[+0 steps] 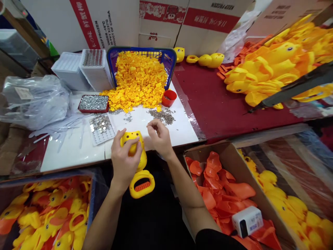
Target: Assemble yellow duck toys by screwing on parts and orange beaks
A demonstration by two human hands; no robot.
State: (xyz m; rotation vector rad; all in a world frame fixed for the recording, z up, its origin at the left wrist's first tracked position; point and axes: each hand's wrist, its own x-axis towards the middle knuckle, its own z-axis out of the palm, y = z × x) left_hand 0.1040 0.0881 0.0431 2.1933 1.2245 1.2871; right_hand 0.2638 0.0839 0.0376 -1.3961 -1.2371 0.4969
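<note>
My left hand [124, 160] is wrapped round a yellow plastic toy [143, 163] at the table's front edge. Small dark holes dot the toy's upper part, and its lower end is a loop handle with an orange ridged grip, hanging over my lap. To the right of the toy, my right hand [159, 137] is closed in a pinch; whatever its fingertips hold is too small to make out. Just beyond it lies a loose pile of small screws [166, 117], with a red cup [169, 98] holding more behind.
A blue basket [111, 59] overflows with small yellow parts [140, 74]. Left of it are a tray of silvery pieces [93, 103], a white tray of round discs [102, 128] and stacked trays [95, 69]. Boxes of orange parts [215, 187] and yellow duck pieces [57, 215] flank me.
</note>
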